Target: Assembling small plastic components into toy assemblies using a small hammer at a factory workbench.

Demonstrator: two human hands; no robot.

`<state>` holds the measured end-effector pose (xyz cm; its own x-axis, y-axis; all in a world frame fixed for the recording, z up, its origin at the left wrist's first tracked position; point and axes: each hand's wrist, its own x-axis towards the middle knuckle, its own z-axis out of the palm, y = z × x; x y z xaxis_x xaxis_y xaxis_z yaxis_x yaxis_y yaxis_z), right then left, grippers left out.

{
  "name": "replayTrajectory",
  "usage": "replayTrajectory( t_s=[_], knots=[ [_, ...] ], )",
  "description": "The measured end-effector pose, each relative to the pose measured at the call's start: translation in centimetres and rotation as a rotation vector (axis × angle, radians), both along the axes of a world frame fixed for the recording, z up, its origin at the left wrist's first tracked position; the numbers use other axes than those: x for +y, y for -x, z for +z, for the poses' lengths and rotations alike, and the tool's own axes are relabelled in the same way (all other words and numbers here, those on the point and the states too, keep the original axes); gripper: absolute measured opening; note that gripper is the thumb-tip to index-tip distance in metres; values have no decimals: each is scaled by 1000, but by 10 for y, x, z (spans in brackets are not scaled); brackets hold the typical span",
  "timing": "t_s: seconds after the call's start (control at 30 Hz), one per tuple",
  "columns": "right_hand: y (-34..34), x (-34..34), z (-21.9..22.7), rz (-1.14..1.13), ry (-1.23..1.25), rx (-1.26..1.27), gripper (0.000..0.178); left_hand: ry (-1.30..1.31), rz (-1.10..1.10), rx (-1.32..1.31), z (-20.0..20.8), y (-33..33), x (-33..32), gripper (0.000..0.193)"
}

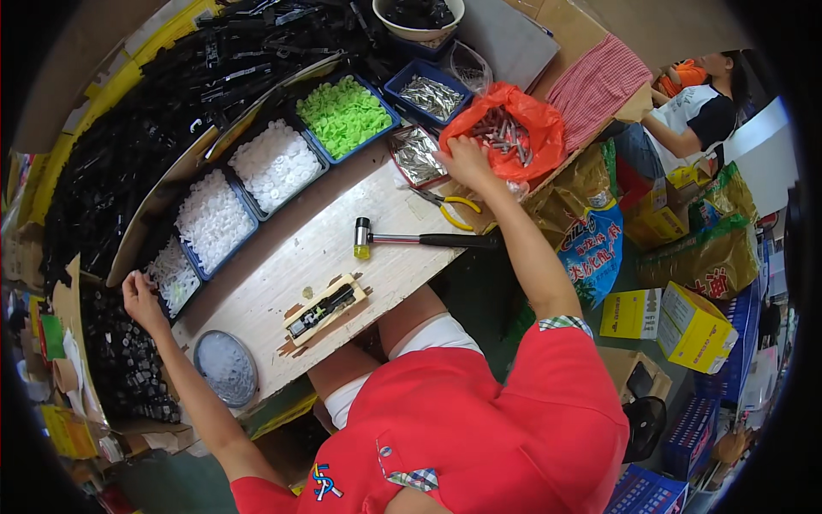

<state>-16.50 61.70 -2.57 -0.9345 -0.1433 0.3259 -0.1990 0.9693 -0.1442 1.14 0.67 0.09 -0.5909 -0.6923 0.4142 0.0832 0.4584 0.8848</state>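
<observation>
My left hand [143,301] is at the left end of the row of bins, its fingers pinched together beside a dark bin of small whitish parts [174,276]. Anything between those fingertips is too small to make out. My right hand [467,163] reaches to the far right, between a small tray of silver metal pieces [418,156] and an orange-red plastic bag [541,128] of small metal-ended parts. Its fingers look apart, with no held thing visible. On the table before me, a black slim assembly [322,310] lies in a pale wooden holder [358,295].
A hammer [402,239] and yellow-handled pliers [452,204] lie on the table [282,257]. Bins of white parts [276,163] and green parts [344,116] line its far side. Black pieces [128,163] heap behind. A round clear-lidded container [225,368] stands near left. Another person [695,116] sits far right.
</observation>
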Motion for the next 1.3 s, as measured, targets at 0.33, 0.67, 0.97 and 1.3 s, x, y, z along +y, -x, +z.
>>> replayTrajectory(
  t_s=[0.33,0.67,0.97,1.3],
  knots=[
    [26,99,56,-526,-102,-384,29,-197,-47,-50,22,-80,47,18],
    [137,257,-37,-24,-335,-13,23,-182,7,-250,27,-144,116,21],
    [12,-3,48,333,792,-208,28,243,101,-441,2,-193,141,13],
    [-61,-92,65,716,266,111,16,629,58,-529,-9,-172,161,8]
  ],
)
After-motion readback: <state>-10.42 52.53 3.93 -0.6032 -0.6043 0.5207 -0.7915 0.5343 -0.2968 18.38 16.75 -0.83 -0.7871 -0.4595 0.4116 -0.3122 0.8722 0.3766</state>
